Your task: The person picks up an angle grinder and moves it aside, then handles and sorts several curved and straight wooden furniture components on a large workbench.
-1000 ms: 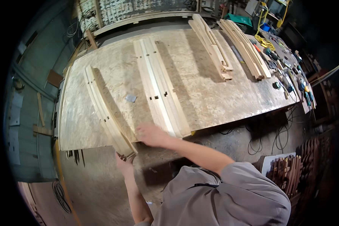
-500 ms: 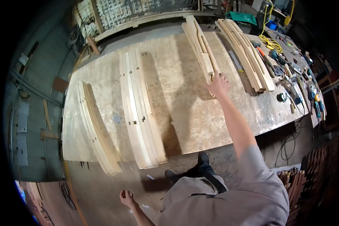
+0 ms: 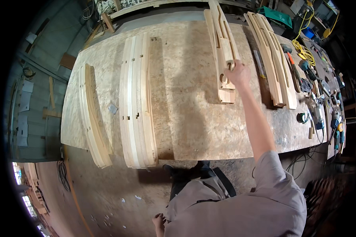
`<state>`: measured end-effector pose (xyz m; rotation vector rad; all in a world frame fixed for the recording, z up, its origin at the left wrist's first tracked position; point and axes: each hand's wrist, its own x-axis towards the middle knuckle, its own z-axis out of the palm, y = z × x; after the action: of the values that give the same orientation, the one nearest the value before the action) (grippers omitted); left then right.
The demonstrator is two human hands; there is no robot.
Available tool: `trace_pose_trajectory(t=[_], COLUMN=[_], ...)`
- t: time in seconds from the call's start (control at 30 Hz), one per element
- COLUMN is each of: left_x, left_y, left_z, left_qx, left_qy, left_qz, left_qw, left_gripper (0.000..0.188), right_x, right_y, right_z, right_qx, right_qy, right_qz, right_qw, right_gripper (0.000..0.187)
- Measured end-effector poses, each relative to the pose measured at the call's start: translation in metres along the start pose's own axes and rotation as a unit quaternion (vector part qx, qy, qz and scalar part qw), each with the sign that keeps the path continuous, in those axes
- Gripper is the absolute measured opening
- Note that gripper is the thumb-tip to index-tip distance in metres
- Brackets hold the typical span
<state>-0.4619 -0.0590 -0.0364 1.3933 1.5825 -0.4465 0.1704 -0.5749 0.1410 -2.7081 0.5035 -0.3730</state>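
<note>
My right hand (image 3: 239, 74) is closed on the near end of a slotted wooden piece (image 3: 224, 33), with my arm stretched out over the bench. That piece lies over another curved wooden piece (image 3: 227, 96), whose squared end shows nearer to me. Whether the held piece is lifted off or still rests on it, I cannot tell. Low by my side hangs my left hand (image 3: 159, 222), its fingers loosely curled and no object visible in them.
The plywood-topped bench (image 3: 186, 130) also bears a wide group of curved wooden strips (image 3: 135, 98), a narrower one (image 3: 91, 114) at left, and slotted pieces (image 3: 269, 59) at right. Beyond those lie a yellow cord (image 3: 303, 53) and several power tools (image 3: 319, 102). Scraps (image 3: 137, 197) litter the floor.
My view has shifted. My right hand has shifted along with the held piece's near end, uncovering more of the end of the wood beneath. My left hand has come closer to my body.
</note>
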Motion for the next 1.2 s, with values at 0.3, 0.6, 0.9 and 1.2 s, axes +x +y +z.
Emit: trace_pose_trajectory(t=[0.3,0.6,0.9,1.2], left_x=[0.019,-0.036,-0.092,-0.121], left_y=[0.017,0.179,0.315,0.348], left_z=[-0.003,0.028,0.052,0.076], left_qx=[0.007,-0.006,0.125,0.382], left_qy=[0.001,0.053,0.056,0.017], left_qz=[0.062,0.507,0.749,0.723], left_qw=[0.998,0.86,0.648,0.575], left_gripper=[0.033,0.012,0.03,0.099], right_x=[-0.004,-0.149,-0.286,-0.362], right_y=[-0.012,-0.049,-0.134,-0.138], right_z=[0.038,0.034,0.066,0.085], right_qx=[-0.008,0.442,0.627,0.55], right_qy=[-0.033,-0.065,-0.198,-0.267], right_qz=[0.027,0.125,0.119,0.034], right_qw=[0.999,0.886,0.744,0.79], right_gripper=[0.064,0.071,0.07,0.061])
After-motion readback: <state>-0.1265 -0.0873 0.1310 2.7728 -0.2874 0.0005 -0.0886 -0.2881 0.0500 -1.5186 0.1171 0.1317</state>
